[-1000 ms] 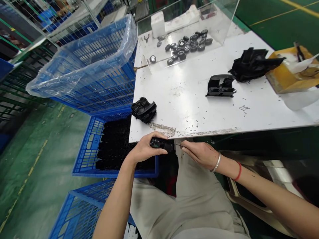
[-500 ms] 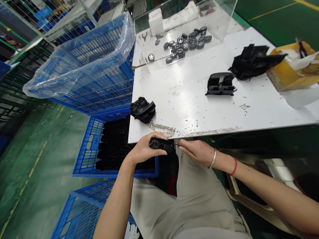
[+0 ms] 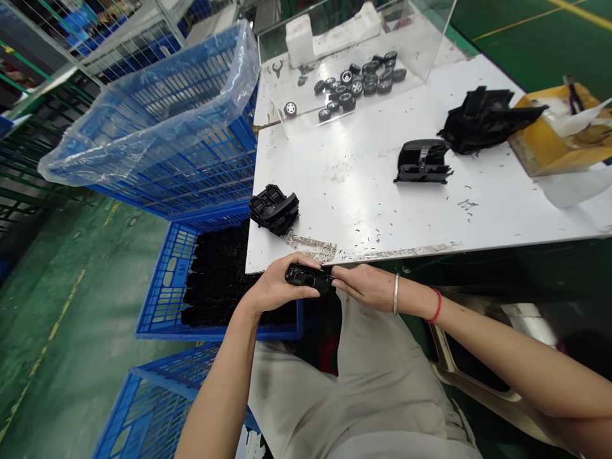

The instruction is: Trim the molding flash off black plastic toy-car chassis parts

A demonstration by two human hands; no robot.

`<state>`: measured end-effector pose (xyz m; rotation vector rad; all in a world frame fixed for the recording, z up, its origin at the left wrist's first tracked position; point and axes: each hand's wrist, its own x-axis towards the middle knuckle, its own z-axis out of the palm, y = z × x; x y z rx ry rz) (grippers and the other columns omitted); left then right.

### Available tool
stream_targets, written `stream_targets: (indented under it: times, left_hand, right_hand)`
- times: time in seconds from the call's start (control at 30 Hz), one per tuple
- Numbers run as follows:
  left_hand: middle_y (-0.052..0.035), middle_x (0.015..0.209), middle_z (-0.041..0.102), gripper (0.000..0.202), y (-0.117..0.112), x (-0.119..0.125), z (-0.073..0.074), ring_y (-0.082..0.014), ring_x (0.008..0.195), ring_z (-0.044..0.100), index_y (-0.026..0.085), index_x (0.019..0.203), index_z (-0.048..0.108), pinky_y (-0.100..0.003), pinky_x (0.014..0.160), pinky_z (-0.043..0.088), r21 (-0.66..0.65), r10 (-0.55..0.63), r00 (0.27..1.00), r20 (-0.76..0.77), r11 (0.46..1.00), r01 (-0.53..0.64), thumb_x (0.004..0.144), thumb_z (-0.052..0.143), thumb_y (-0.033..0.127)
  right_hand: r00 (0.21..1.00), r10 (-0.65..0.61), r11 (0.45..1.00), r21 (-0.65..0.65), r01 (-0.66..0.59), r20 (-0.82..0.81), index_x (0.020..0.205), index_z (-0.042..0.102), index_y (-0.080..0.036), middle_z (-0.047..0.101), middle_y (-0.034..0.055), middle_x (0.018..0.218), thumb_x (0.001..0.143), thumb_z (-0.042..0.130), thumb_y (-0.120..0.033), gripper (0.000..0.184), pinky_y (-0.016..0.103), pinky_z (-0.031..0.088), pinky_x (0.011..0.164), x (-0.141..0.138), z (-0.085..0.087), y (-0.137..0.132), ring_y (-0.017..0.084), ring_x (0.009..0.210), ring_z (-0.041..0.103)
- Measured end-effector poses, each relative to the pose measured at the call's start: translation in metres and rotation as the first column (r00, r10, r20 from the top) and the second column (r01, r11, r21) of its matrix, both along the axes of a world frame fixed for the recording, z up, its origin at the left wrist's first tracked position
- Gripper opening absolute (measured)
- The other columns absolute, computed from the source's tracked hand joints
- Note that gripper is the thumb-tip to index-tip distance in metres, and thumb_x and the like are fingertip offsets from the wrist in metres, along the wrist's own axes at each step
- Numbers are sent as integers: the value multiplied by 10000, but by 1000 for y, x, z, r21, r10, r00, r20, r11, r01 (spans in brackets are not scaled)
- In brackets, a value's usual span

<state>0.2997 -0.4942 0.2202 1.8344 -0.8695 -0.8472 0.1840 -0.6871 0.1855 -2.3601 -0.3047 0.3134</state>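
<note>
My left hand [image 3: 276, 285] is closed around a small black plastic part [image 3: 306, 277], held just below the front edge of the white table [image 3: 363, 191]. My right hand [image 3: 364, 285] has its fingers pinched together at the part's right end; earlier a thin pin showed in them, now hidden. A similar black part [image 3: 274, 209] lies on the table's near left corner. Another black part [image 3: 423, 163] sits mid-table.
A blue crate [image 3: 165, 293] of black parts stands left of my lap, with more blue crates [image 3: 182, 146] lined with plastic behind it. A clear box [image 3: 430, 38] holds several small wheels [image 3: 356, 80]. A black pile [image 3: 485, 118] and a yellow tray [image 3: 549, 143] sit at right.
My right hand has moved left, closing the gap until its fingertips meet the black part. The thin pin seen between them earlier no longer shows. My left hand has stayed put.
</note>
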Motion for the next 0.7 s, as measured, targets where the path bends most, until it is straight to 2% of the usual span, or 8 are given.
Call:
stream_targets:
  times: [0.17, 0.33, 0.43, 0.53, 0.6, 0.7]
  left_hand:
    - [-76, 1091, 669, 421, 0, 0, 0, -214, 1042, 611, 183, 991, 647, -328, 930, 446, 17, -10, 1000, 7, 1000, 10, 638, 811, 344]
    - [-80, 1077, 673, 446, 0, -1, 1, -229, 1036, 610, 178, 996, 642, -337, 913, 456, 37, 27, 1000, 9, 999, -27, 633, 809, 377]
    - [-78, 1067, 675, 450, 0, -2, 1, -236, 1045, 607, 180, 998, 642, -343, 915, 457, 43, 34, 999, 10, 998, -35, 634, 806, 389]
    - [-75, 1050, 679, 450, 0, -2, 0, -239, 1041, 608, 180, 994, 644, -341, 908, 461, 44, 35, 999, 11, 998, -35, 632, 807, 390]
    - [-73, 1043, 679, 448, -1, -2, 0, -236, 1030, 610, 177, 992, 643, -336, 897, 464, 46, 43, 999, 17, 998, -44, 633, 806, 390]
    - [-70, 1034, 676, 449, -1, -2, 0, -225, 998, 614, 173, 994, 639, -328, 877, 466, 48, 61, 998, 27, 997, -62, 635, 806, 385]
  right_hand:
    - [997, -20, 994, -101, 28, 73, 849, 407, -215, 367, -65, 540, 980, 269, -325, 220, 230, 214, 453, -11, -2, -6, 117, 446, 343]
    - [949, -60, 969, -208, 130, 311, 841, 449, -197, 501, -13, 592, 1004, 152, -372, 381, 239, 197, 446, -24, -7, -8, 118, 471, 402]
    - [902, -32, 918, -343, 196, 430, 803, 496, -186, 527, 10, 603, 1007, 147, -349, 436, 266, 141, 439, -26, -11, -2, 113, 451, 383]
    - [884, -9, 851, -461, 252, 468, 801, 546, -179, 537, 18, 605, 998, 223, -287, 394, 286, 94, 435, -25, -14, 4, 105, 422, 345]
    - [880, -26, 820, -493, 290, 474, 810, 567, -180, 546, 20, 608, 973, 290, -214, 323, 288, 80, 432, -24, -14, 7, 102, 418, 344]
    - [867, -77, 806, -482, 345, 492, 813, 577, -185, 566, 26, 619, 927, 334, -121, 276, 283, 93, 436, -21, -16, 13, 104, 442, 391]
